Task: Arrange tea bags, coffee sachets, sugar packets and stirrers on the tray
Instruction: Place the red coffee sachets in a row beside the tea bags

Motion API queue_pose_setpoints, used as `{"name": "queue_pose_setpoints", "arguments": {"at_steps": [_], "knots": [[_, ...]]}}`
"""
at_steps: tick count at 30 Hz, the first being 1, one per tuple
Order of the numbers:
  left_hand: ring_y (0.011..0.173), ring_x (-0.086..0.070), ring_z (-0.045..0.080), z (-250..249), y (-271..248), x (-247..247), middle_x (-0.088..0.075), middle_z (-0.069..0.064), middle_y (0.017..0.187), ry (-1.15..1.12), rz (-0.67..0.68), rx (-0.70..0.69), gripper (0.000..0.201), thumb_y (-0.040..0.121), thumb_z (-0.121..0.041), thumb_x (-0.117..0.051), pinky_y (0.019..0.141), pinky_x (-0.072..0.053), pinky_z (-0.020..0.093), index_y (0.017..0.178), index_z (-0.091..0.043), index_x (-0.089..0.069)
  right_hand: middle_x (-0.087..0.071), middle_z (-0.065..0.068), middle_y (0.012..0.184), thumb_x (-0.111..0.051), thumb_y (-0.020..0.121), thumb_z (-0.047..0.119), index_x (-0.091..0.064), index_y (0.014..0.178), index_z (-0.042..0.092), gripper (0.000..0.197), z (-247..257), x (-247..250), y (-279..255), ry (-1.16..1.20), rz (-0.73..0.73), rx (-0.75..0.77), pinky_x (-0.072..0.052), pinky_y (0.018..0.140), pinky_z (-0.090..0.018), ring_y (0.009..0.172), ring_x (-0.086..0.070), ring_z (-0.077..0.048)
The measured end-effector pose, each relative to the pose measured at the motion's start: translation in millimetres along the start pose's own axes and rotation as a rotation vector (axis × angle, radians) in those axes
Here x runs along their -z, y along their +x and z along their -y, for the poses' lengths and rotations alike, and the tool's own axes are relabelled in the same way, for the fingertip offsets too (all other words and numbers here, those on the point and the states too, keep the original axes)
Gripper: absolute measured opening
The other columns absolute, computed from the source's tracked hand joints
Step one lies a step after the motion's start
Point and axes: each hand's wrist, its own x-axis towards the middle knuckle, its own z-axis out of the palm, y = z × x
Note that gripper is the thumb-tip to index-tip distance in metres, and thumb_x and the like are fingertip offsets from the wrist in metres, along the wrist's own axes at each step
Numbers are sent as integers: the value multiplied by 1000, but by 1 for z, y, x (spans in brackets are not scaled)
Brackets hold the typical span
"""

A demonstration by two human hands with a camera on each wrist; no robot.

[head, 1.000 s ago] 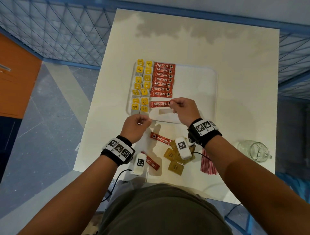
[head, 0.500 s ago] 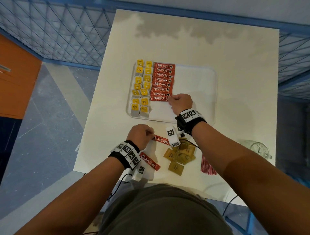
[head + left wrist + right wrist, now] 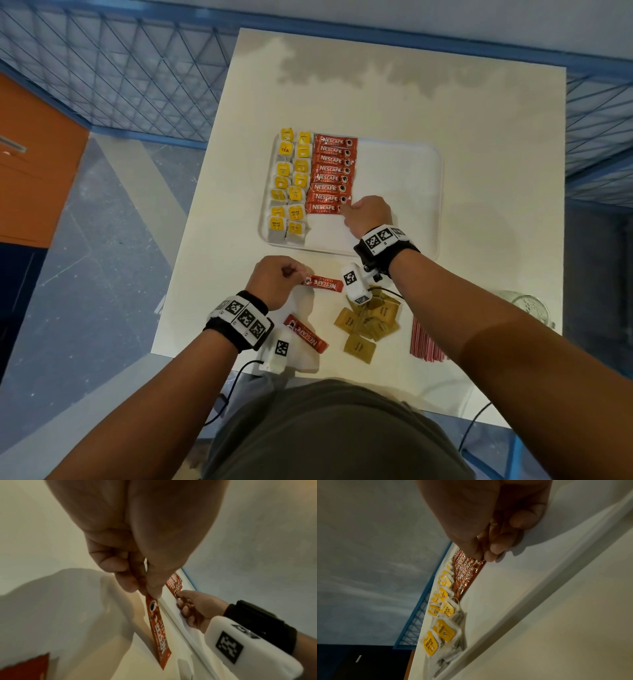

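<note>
A white tray [image 3: 411, 164] holds two columns of yellow tea bags [image 3: 289, 185] and a column of red coffee sachets [image 3: 332, 171]. My right hand [image 3: 346, 209] pinches the right end of the nearest sachet in that column [image 3: 322, 208]; the right wrist view shows thumb and forefinger of this hand [image 3: 482, 557] on its edge. On the table in front of the tray, my left hand [image 3: 296, 272] pinches the left end of another sachet [image 3: 325, 284]. The left wrist view shows that hand [image 3: 147, 592] holding this sachet [image 3: 156, 623].
A third sachet [image 3: 306, 334] lies by my left wrist. Brown sugar packets [image 3: 371, 323] sit in a loose heap near the table's front edge, red stirrers [image 3: 426, 342] to their right. A glass jar [image 3: 529, 306] stands at the right edge.
My right hand carried its sachet forward and left and set it at the near end of the column. My left hand drew back from the tray's edge and took hold of a sachet on the table.
</note>
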Motion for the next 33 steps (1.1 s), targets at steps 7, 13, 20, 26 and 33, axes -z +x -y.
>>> {"name": "queue_pose_setpoints", "arguments": {"at_steps": [7, 13, 20, 26, 33], "knots": [[58, -57, -12, -15, -3, 17, -64, -20, 63, -75, -49, -28, 9, 92, -10, -68, 58, -40, 3, 86, -11, -75, -62, 1, 57, -63, 93, 42, -62, 56, 14, 46, 0, 0, -5, -7, -12, 46, -44, 58, -29, 54, -57, -20], [57, -57, -3, -23, 1, 29, -70, -6, 73, -144, -58, -45, 9, 92, -13, -69, 61, -43, 6, 86, -16, -75, -72, 6, 82, -69, 91, 41, -70, 78, 25, 21, -14, -1, -26, 160, 105, 170, -50, 72, -27, 75, -64, -12], [63, -61, 7, -28, 6, 33, -72, 2, 77, -235, -77, -26, 8, 93, -15, -68, 62, -46, 10, 91, -13, -76, -72, 10, 84, -66, 97, 36, -78, 100, 24, 18, -35, 5, -64, 189, 373, 246, -45, 61, -16, 66, -60, -4], [65, -61, 9, -25, 4, 32, -73, 2, 79, -277, -97, 10, 8, 94, -14, -67, 61, -46, 11, 92, -12, -75, -69, 5, 75, -65, 98, 22, -75, 102, 16, 12, -49, 3, -71, 273, 346, 212, -46, 62, -22, 63, -58, -10], [71, -66, 13, -28, -6, 25, -75, 5, 82, -109, 75, -79, 4, 89, -10, -72, 71, -51, 19, 87, -14, -72, -76, -6, 90, -61, 100, 15, -71, 108, 9, 15, -36, 13, -72, 329, 354, 237, -44, 55, -17, 59, -55, -7]]}}
